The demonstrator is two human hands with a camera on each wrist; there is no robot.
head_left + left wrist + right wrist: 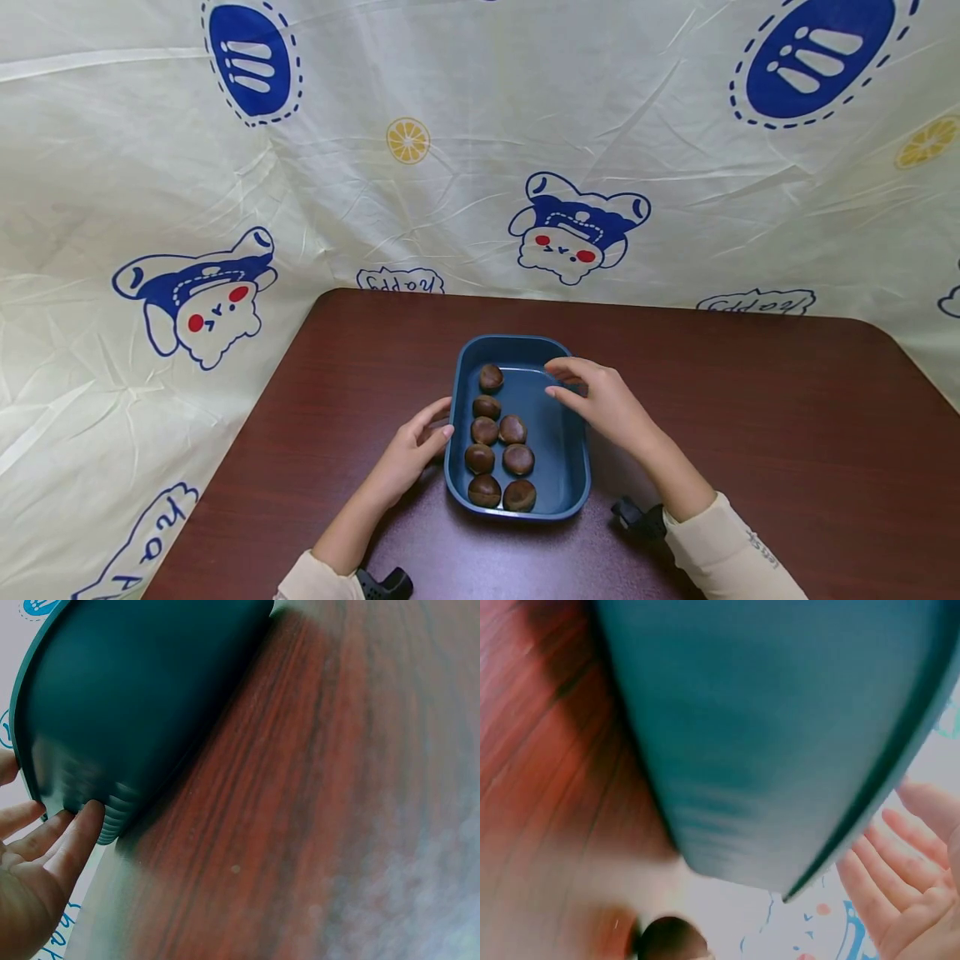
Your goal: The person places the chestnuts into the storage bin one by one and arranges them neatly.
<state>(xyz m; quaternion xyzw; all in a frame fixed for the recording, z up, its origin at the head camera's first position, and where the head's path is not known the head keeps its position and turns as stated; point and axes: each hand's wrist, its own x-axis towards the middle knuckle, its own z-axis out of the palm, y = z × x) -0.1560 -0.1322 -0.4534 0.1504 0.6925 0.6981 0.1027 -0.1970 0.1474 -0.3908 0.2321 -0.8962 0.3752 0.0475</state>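
A blue rectangular tray (555,467) with rounded corners sits on the table. Several brown chestnuts (484,491) lie in it, in two uneven columns along its left half. At the tray's left side is my left hand (408,454), its fingertips against or very close to the outer wall. The left wrist view shows these fingers (79,840) by the ribbed corner of the tray. My right hand (603,400) hovers over the right rim, thumb and fingers apart, with nothing seen between them. From the right wrist, the tray wall (765,750) hides part of that hand's surroundings.
The dark red-brown wooden table (750,433) extends to both sides of the tray. A pale printed sheet (450,200) hangs behind it. A dark rounded shape (671,941), too blurred to identify, shows low in the right wrist view.
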